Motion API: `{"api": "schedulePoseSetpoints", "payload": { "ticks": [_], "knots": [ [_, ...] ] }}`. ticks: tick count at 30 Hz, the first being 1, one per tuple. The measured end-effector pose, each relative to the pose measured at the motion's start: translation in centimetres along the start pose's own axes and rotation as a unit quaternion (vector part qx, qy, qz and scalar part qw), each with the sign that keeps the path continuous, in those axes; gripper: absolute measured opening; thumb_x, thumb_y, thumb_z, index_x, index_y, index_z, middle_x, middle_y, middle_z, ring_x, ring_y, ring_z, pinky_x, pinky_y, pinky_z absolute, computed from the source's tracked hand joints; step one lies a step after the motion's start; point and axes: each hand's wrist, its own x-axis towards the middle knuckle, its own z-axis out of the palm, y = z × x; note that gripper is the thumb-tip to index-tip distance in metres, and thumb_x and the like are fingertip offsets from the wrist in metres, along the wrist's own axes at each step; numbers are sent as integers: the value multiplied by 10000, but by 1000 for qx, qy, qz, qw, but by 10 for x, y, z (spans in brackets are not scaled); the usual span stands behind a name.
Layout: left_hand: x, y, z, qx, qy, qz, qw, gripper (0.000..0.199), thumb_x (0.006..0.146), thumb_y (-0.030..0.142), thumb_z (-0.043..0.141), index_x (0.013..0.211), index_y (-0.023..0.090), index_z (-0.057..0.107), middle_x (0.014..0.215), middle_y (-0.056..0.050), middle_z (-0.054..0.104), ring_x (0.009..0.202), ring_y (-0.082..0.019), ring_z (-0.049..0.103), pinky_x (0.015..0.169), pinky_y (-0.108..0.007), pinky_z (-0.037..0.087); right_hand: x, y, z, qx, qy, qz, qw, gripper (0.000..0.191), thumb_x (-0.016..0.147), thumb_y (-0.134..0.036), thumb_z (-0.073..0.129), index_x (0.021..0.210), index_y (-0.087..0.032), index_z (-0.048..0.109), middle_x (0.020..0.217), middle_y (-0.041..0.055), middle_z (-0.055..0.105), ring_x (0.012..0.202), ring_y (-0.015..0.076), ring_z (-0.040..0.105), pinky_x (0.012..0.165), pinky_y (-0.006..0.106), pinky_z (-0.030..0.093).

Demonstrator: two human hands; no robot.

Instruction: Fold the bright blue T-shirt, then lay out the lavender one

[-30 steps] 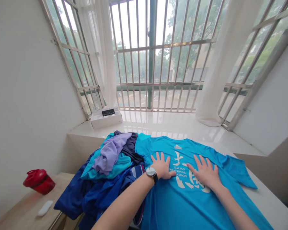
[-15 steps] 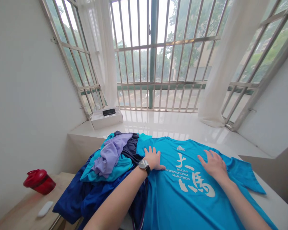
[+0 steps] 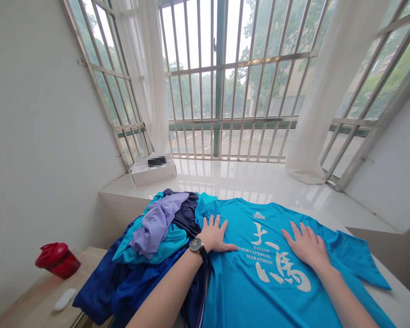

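A bright blue T-shirt (image 3: 239, 282) with white lettering lies spread out, its collar towards the window. My left hand (image 3: 216, 234), below which a wristwatch (image 3: 198, 247) shows, rests flat on the shirt's left part with fingers spread. On the right part of the shirt, beside the large white characters, my right hand (image 3: 307, 246) lies with its fingers apart. Neither hand grips the cloth. Left of the shirt is a heap of crumpled clothes: a lilac garment (image 3: 157, 223) on top, with turquoise, dark and navy (image 3: 102, 287) ones around and under it.
On the white window ledge (image 3: 205, 175) stands a white box (image 3: 153, 173) with a blurred dark item on it. At the lower left, a red cup (image 3: 58, 260) and a small white object (image 3: 64, 299) sit on a wooden surface (image 3: 27, 303). Curtains and window bars are behind.
My left hand has moved slightly down and spread its fingers wider. My right hand is a little lower and further right. The view has shifted slightly.
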Motion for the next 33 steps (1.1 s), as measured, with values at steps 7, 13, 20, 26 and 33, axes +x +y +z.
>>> {"api": "schedulePoseSetpoints", "payload": {
  "ticks": [7,13,20,26,33],
  "knots": [
    [-4,5,-2,12,2,-11,1000,1145,705,920,331,1573,200,135,1633,-191,49,1476,-454,2,1131,-677,11,0,0,-1,13,-2,4,1000,821,874,-678,166,1528,-208,325,1609,106,266,1474,286,218,1173,480,170],
    [-27,12,-20,25,73,-1,997,819,855,687,478,1497,194,350,1606,-185,205,1471,-417,131,1147,-619,150,1,1,1,12,15,4,1000,824,866,-675,181,1516,-198,350,1594,116,301,1464,292,240,1175,470,168],
    [-100,45,-28,70,47,23,996,408,817,534,668,1010,175,683,999,-122,701,966,-315,649,861,-414,484,4,5,0,13,10,5,1000,832,865,-688,166,1525,-210,334,1601,110,282,1465,294,236,1174,469,163],
    [-117,60,-10,82,7,-58,995,523,838,615,607,882,115,753,899,-193,739,896,-356,692,893,-480,448,5,8,1,15,4,7,1000,826,869,-688,166,1526,-215,333,1605,104,278,1468,289,228,1171,462,170],
    [-106,65,9,64,42,-109,991,360,877,444,608,953,114,730,945,-192,734,897,-356,696,764,-416,489,4,7,0,8,8,9,1000,806,878,-665,199,1522,-203,344,1600,108,289,1465,289,235,1174,452,164]
  ]
}}
